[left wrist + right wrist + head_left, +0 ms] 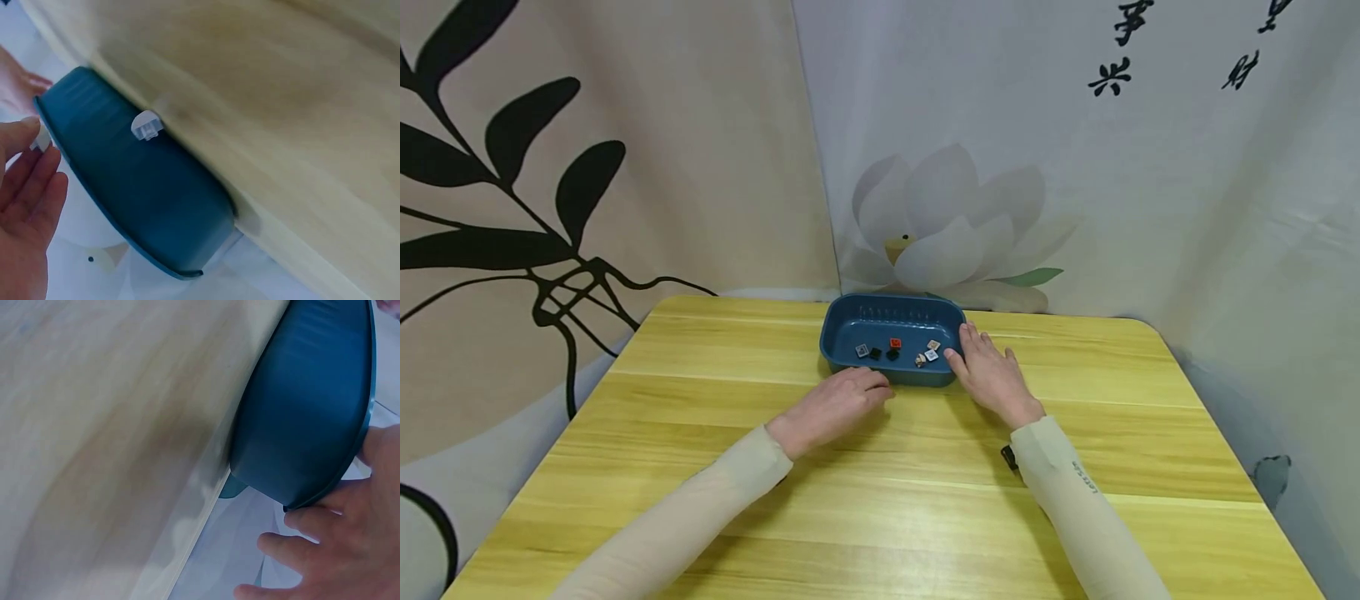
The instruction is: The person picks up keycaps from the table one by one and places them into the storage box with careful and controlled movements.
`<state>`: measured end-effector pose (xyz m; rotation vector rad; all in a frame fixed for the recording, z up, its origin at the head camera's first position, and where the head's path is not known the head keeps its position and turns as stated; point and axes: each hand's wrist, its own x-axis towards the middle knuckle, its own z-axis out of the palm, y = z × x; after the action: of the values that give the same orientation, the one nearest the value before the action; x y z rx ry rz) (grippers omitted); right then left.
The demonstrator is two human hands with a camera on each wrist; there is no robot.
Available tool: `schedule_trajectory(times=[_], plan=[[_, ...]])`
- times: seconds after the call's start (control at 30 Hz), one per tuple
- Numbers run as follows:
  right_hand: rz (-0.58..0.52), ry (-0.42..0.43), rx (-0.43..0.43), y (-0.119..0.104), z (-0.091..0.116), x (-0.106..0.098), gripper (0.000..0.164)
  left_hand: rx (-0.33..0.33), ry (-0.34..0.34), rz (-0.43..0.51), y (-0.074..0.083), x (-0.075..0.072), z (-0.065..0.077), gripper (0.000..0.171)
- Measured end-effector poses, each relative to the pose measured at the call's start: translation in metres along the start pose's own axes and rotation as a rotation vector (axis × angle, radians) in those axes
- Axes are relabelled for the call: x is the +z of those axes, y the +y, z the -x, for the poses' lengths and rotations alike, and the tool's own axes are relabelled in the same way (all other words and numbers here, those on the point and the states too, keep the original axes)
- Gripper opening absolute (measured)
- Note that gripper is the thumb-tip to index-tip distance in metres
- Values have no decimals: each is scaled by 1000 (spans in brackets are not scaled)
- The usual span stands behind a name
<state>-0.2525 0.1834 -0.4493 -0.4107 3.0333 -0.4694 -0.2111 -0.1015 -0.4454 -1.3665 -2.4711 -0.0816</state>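
Note:
My left hand point(842, 402) is at the near side of a blue basin point(891, 305). Its thumb and fingers pinch a small white keycap-like piece point(42, 139) just above the rim. A second white keycap-like piece point(147, 125) shows against the basin's near wall in the left wrist view, hidden by the hand in the head view. My right hand point(994, 375) rests on the right end of the rim, its fingers spread and fairly straight, the thumb reaching over the edge. Inside the basin lie several small pieces, among them a red one point(895, 342) and a white one point(931, 355).
The basin stands near the far edge of a wooden table point(880, 517). Behind it hangs a curtain point(700, 150) printed with leaves, a lotus and characters. Grey point(862, 351) and black pieces point(876, 354) lie at the basin's left and middle.

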Motion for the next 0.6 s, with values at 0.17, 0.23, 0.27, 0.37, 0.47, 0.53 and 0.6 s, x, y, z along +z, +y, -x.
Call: schedule_trajectory(times=[0.17,0.23,0.27,0.37,0.47,0.53,0.6], plan=[[-10,0,4,-1,0,-1,73,-61,80,53,-3,-6,-9,28],[-10,0,6,0,0,-1,73,-82,113,76,-5,-7,-16,29],[-10,0,6,0,0,0,73,-92,129,88,-5,-7,-19,29],[-4,3,4,1,-1,0,73,-120,160,119,-7,-7,-28,27],[-4,6,2,2,-1,0,73,-147,172,116,-9,-6,-37,26],[-6,8,2,2,-1,0,73,-167,168,112,-10,-5,-43,26],[-9,6,3,3,-1,-1,73,-193,156,107,-12,-3,-48,25]])
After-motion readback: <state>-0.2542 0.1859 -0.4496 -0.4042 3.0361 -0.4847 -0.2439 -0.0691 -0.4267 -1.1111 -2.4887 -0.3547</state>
